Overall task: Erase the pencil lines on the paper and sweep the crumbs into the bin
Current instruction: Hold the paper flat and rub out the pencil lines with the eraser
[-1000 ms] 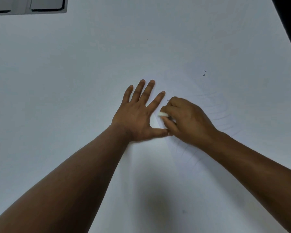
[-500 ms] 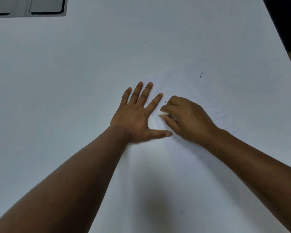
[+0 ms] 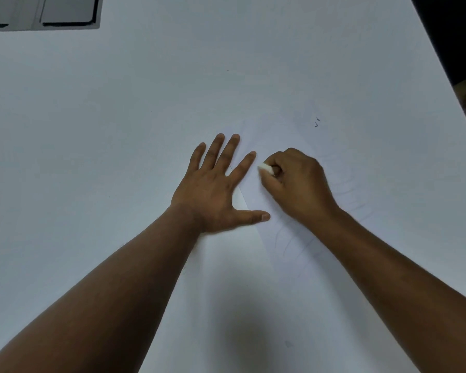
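Left hand (image 3: 213, 189) lies spread flat on the paper (image 3: 280, 146); right hand (image 3: 297, 181) pinches the eraser (image 3: 265, 168).

No readable text, label, brand, number or sign appears anywhere in view.

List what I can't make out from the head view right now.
- Bin: outside the head view.
- Eraser: mostly hidden in the right hand; only its tip shows.
- Pencil lines: too faint to tell how many remain.
- Paper: edges partly under the left hand and forearms.
- Crumbs: tiny specks.
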